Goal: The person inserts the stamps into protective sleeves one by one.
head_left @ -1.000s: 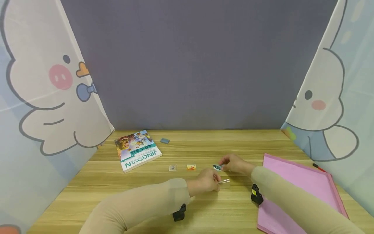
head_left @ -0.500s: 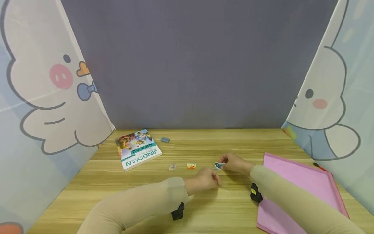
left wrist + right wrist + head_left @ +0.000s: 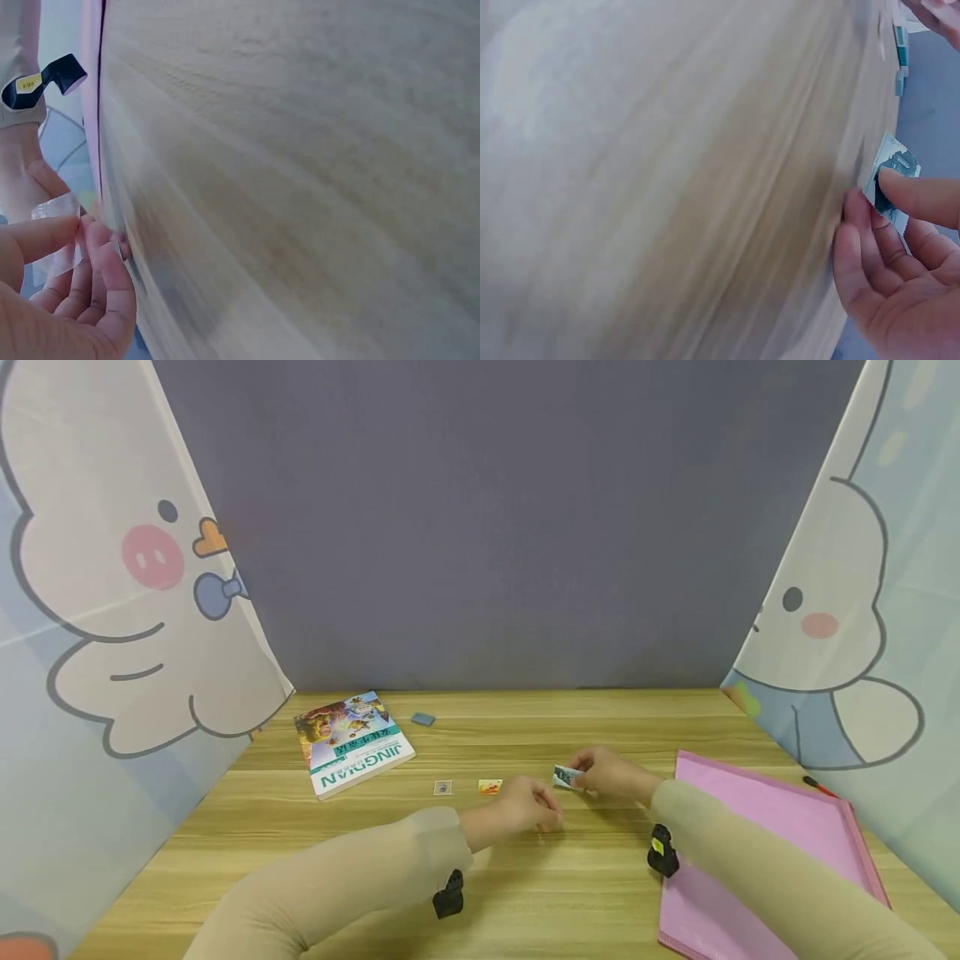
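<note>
At table centre, right hand (image 3: 611,774) pinches a small blue-white printed paper stamp (image 3: 567,777) between thumb and fingertips, lifted just off the wooden table (image 3: 525,893). Light, thin, bends easily; best held by its edge. Left hand (image 3: 525,806), just nearer, pinches a clear plastic sleeve (image 3: 56,240). Small orange stamp (image 3: 490,787) and grey stamp (image 3: 442,787) lie left; pink folder (image 3: 757,852) right.

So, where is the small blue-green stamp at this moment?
In the head view the small blue-green stamp is pinched in the right hand, right of centre above the wooden table, between the orange stamp and the pink folder.
</note>
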Motion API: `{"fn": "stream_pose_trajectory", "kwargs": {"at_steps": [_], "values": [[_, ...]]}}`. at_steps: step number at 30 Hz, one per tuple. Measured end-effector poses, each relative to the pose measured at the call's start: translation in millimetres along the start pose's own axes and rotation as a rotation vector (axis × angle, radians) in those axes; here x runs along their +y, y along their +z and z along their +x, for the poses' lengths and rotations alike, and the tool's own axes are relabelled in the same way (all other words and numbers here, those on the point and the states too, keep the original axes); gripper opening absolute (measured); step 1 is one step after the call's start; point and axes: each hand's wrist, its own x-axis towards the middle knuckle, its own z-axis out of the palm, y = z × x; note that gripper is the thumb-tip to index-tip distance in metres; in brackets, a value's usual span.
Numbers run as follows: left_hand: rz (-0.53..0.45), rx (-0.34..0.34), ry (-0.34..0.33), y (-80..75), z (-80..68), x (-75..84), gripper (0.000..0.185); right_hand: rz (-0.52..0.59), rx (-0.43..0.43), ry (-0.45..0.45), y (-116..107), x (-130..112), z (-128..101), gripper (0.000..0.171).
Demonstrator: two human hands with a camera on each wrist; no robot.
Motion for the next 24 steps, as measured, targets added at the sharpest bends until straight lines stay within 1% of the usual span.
{"fn": "stream_pose_trajectory", "kwargs": {"at_steps": [4, 10, 16, 21, 24], "values": [[-0.009, 0.015, 0.003, -4.6, 0.0, 2.0, 0.005, 0.094, -0.009, 0.012, -4.8, -3.8, -2.4, 0.019], [-0.027, 0.064, -0.037, -10.4, 0.9, 0.6, 0.005, 0.124, 0.001, -0.01, -12.7, -7.9, -6.6, 0.022], [-0.043, 0.153, -0.024, -18.4, 2.2, 0.8, 0.008, 0.178, 0.008, -0.05, -21.4, -11.2, -8.9, 0.028], [-0.115, 0.222, -0.007, -24.1, 4.8, 2.3, 0.012, 0.19, 0.01, -0.052, -25.8, -18.7, -11.1, 0.03], [-0.166, 0.238, 0.009, -28.2, 5.5, 4.2, 0.013, 0.198, 0.018, -0.049, -27.0, -24.5, -13.0, 0.03]]}}
